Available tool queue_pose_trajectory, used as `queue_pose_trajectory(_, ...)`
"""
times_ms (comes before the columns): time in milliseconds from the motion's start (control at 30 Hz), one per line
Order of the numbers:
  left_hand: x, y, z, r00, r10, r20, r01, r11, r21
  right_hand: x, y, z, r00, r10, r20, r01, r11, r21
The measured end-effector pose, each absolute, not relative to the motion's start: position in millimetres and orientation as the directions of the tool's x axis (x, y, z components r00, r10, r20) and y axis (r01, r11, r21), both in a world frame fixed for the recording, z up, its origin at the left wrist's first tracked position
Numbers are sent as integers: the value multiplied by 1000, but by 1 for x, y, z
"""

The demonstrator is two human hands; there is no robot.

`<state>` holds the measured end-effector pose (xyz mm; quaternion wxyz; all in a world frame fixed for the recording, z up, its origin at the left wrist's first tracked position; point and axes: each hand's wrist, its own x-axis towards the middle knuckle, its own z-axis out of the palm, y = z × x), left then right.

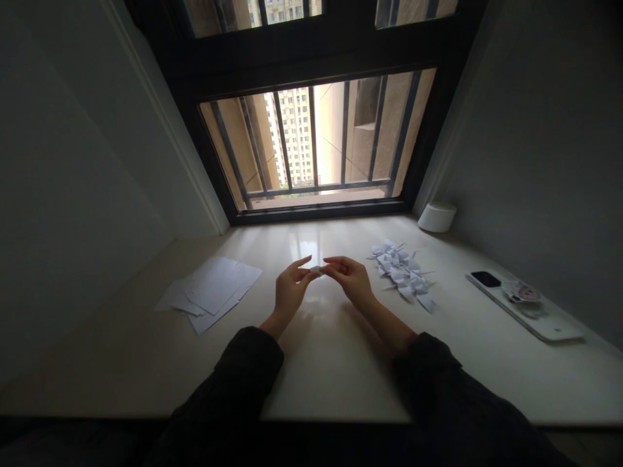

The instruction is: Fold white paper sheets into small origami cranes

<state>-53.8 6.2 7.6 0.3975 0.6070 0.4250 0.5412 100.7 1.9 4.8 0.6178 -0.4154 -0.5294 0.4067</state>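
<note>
Between my two hands, above the middle of the pale sill, is a small piece of folded white paper (pixel 316 269). My left hand (pixel 293 280) pinches its left end with thumb and fingers. At the other end, my right hand (pixel 349 277) grips it the same way, its fingertips covering part of the paper. To the right lies a pile of folded paper cranes (pixel 402 271), close to my right hand but apart from it. A loose stack of white paper sheets (pixel 219 285) rests to the left of my left hand.
A phone (pixel 528 308) with a round character grip on its back lies at the far right. Near the window's right corner stands a white cup-like object (pixel 437 217). The dark-framed window (pixel 321 211) closes off the back, and walls flank both sides of the sill (pixel 335 383).
</note>
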Motion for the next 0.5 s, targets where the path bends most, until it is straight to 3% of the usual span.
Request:
queue_pose_trajectory(100, -57, 8, 4, 163, 951, 261, 125, -283, 951, 108, -2, 12, 18, 858, 513, 275, 489, -828)
queue_pose_trajectory(200, -59, 7, 2, 213, 945, 248, 227, -295, 928, 112, -5, 16, -86, 803, 590, 407, 569, -715)
queue_pose_trajectory(300, -60, 7, 3, 207, 945, 253, 270, -304, 914, 112, -3, 15, -131, 802, 582, 419, 577, -701)
queue_pose_trajectory(500, -55, 6, 5, 188, 959, 212, 131, -238, 962, 108, -2, 13, -105, 843, 528, 314, 532, -786)
